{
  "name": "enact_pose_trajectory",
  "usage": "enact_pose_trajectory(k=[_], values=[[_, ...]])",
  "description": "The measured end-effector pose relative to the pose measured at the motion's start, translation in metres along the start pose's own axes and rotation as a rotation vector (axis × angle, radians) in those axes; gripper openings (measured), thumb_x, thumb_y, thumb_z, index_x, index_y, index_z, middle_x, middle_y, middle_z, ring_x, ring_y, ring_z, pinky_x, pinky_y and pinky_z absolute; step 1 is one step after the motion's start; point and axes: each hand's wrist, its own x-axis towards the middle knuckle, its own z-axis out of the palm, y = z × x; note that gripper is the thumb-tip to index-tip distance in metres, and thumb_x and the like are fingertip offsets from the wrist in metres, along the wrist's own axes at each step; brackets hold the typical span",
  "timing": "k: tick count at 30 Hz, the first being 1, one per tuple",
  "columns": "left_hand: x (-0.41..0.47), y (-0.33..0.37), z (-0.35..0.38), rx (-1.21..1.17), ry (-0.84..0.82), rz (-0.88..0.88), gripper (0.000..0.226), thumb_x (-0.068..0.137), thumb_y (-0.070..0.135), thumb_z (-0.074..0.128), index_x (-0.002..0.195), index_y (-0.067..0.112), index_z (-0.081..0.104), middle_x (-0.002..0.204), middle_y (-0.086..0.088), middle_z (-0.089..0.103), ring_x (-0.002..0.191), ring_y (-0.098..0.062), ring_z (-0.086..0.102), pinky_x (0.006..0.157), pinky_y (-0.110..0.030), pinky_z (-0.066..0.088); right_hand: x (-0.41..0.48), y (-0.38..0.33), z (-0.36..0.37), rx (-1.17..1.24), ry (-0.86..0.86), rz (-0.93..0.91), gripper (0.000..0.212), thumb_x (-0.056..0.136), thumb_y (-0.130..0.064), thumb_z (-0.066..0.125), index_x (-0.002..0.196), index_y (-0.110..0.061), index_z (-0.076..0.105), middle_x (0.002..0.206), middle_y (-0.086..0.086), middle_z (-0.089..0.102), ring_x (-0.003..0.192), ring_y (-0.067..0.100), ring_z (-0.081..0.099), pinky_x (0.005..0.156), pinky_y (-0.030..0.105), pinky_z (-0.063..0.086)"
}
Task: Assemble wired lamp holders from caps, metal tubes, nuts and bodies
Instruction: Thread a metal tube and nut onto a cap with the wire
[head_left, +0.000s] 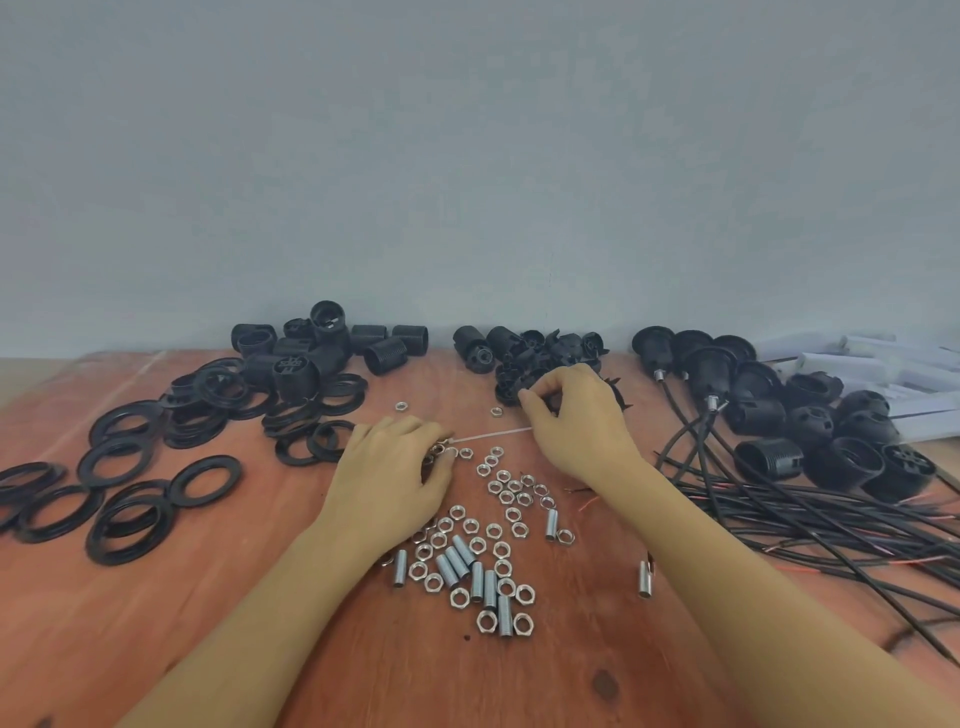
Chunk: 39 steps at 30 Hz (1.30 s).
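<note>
My left hand (395, 467) lies knuckles-up on the wooden table (597, 670), its fingers curled round a small cluster of silver nuts (441, 450). A thin pale strand (493, 434) runs from that cluster to my right hand (579, 421). The right thumb and fingertips pinch at the edge of the pile of black caps (524, 358), apparently on one cap. Loose nuts (506, 491) and threaded metal tubes (457, 564) lie scattered between my forearms. Threaded black bodies (322, 345) are heaped at the back left.
Black rings (130, 499) spread over the left side of the table. Wired lamp holders (810, 421) with black cables (810, 514) fill the right side, white boxes (883, 364) behind them. One tube (645, 579) lies alone near my right forearm. A grey wall backs the table.
</note>
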Motion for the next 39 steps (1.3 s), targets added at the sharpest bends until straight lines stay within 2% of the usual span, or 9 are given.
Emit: enact_pose_trajectory(k=[3,6,9,15,19,25,33,36,39], values=[[-0.001,0.000,0.000,-0.003,-0.029,0.007,0.025,0.094,0.039,0.056,0.112,0.028,0.070,0.110,0.012,0.064,0.108,-0.015,0.055,0.088,-0.031,0.031,-0.010,-0.001,-0.009,0.008,0.011,-0.012,0.019,0.092,-0.031,0.063,0.074,-0.027,0.057,0.086,-0.012,0.054,0.084,0.006,0.049,0.072,0.028,0.039],[-0.001,0.000,0.000,-0.005,-0.051,0.008,0.029,0.091,0.046,0.059,0.113,0.032,0.071,0.112,0.013,0.062,0.109,-0.014,0.052,0.091,-0.032,0.032,-0.026,0.005,-0.015,-0.179,-0.020,-0.010,0.012,0.094,-0.033,0.060,0.087,-0.024,0.064,0.104,-0.004,0.053,0.088,0.014,0.056,0.075,0.031,0.045],[0.000,0.000,0.000,-0.015,-0.060,0.002,0.027,0.090,0.046,0.061,0.111,0.034,0.072,0.107,0.012,0.060,0.105,-0.013,0.051,0.088,-0.031,0.032,-0.044,0.009,-0.023,-0.325,-0.087,-0.047,0.022,0.095,-0.040,0.058,0.108,-0.023,0.064,0.112,-0.003,0.052,0.102,0.019,0.055,0.085,0.034,0.046],[0.000,0.003,-0.001,-0.078,-0.056,-0.029,0.010,0.090,0.040,0.065,0.089,0.030,0.069,0.098,0.013,0.057,0.101,-0.011,0.051,0.081,-0.027,0.028,-0.073,0.007,-0.035,-0.287,-0.385,-0.146,0.023,0.085,-0.058,0.063,0.086,-0.036,0.054,0.072,-0.015,0.057,0.070,-0.002,0.050,0.066,0.026,0.043],[0.000,0.004,0.000,-0.055,-0.054,0.025,0.013,0.094,0.039,0.060,0.092,0.028,0.066,0.098,0.014,0.057,0.102,-0.011,0.050,0.082,-0.026,0.026,-0.078,0.012,-0.032,-0.207,-0.387,-0.144,0.023,0.087,-0.054,0.065,0.095,-0.032,0.064,0.075,-0.015,0.058,0.072,0.000,0.051,0.066,0.022,0.046],[-0.002,0.012,-0.006,-0.199,0.112,0.114,0.009,0.091,0.028,0.067,0.088,0.020,0.066,0.085,0.012,0.065,0.084,-0.013,0.058,0.086,-0.031,0.036,-0.076,0.016,-0.029,-0.146,-0.346,-0.164,0.006,0.091,-0.036,0.063,0.091,-0.033,0.058,0.075,-0.012,0.059,0.069,0.001,0.052,0.063,0.019,0.043],[-0.007,0.035,-0.005,-0.467,0.147,0.268,0.031,0.094,0.037,0.055,0.109,0.018,0.073,0.093,0.014,0.060,0.082,-0.002,0.055,0.077,-0.032,0.047,-0.073,0.010,-0.023,0.641,-0.145,0.086,0.015,0.089,-0.008,0.069,0.097,-0.019,0.073,0.083,-0.002,0.075,0.072,0.007,0.069,0.065,0.014,0.051],[-0.008,0.038,-0.003,-0.514,0.145,0.277,0.028,0.092,0.039,0.059,0.103,0.020,0.076,0.091,0.012,0.061,0.079,-0.005,0.058,0.072,-0.034,0.050,-0.075,0.006,-0.022,0.835,-0.173,0.136,0.012,0.081,-0.017,0.076,0.092,-0.015,0.075,0.082,0.003,0.077,0.072,0.013,0.072,0.061,0.016,0.052],[-0.008,0.042,-0.004,-0.646,0.165,0.236,0.020,0.089,0.035,0.065,0.102,0.023,0.075,0.087,0.012,0.060,0.076,-0.005,0.059,0.068,-0.017,0.046,-0.078,0.003,-0.019,0.910,-0.161,0.137,0.019,0.070,-0.033,0.076,0.083,-0.019,0.076,0.076,0.007,0.075,0.063,0.012,0.068,0.055,0.017,0.050]])
